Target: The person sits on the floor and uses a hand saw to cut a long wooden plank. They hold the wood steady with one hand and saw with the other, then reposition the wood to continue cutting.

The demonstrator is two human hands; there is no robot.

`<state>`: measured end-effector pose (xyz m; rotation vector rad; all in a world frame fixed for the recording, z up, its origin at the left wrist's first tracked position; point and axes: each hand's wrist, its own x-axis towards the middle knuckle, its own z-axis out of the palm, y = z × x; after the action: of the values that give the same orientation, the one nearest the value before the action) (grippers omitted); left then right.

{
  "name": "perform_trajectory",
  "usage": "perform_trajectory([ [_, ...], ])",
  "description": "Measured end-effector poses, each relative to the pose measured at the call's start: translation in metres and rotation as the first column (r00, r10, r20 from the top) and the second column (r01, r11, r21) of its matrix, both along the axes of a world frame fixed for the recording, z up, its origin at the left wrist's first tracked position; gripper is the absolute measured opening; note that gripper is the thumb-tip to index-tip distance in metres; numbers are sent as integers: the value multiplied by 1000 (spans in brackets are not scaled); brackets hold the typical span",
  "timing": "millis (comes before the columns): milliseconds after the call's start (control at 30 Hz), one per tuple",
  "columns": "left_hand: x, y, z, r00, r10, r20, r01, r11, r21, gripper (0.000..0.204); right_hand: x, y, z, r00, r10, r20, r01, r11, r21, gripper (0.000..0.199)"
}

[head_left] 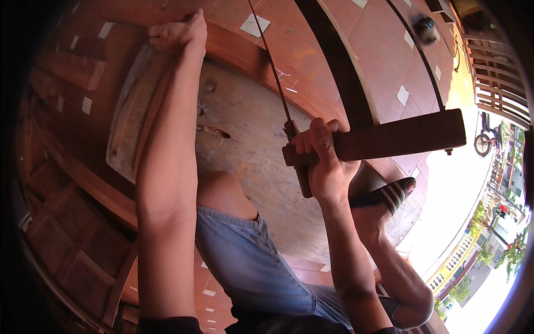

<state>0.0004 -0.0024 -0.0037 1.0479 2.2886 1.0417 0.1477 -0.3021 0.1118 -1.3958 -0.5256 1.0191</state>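
Note:
My right hand [328,161] is wrapped round the dark wooden end bar of a frame saw [400,135], close to the blade's end. The saw's thin blade [271,58] runs away from me toward the upper edge, with a dark middle bar and a thin cord or rod beside it. A reddish-brown wooden plank [239,49] lies across the far side of a worn wooden board. At the far left, my left hand [181,34] has its fingers curled on the plank's end; their exact contact is partly hidden. The blade passes over the plank; whether it touches cannot be made out.
My bare knee rests on the worn board [250,145], which has a gouged hole. A sandalled foot [392,196] stands right of it. Reddish wooden pieces [78,69] lie at left on a tiled floor [384,72]. At the far right are a slatted wooden piece [498,78] and a motorbike [485,142].

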Motion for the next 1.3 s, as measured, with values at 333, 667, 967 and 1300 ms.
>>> perform_trajectory([
  [333,-8,-3,2,1000,-7,17,7,1000,18,105,-6,-208,88,996,87,-12,-88,995,-44,36],
  [667,0,1,1,1000,11,-21,-11,1000,-3,104,4,4,0,1000,-6,10,7,1000,-29,28],
  [967,-10,1,-7,998,0,-61,2,999,32,103,-2,-191,74,995,101,24,-102,995,10,35],
  [1300,-6,9,-11,1000,5,-29,-4,1000,26,102,3,3,-2,1000,10,19,-9,1000,-26,26],
])
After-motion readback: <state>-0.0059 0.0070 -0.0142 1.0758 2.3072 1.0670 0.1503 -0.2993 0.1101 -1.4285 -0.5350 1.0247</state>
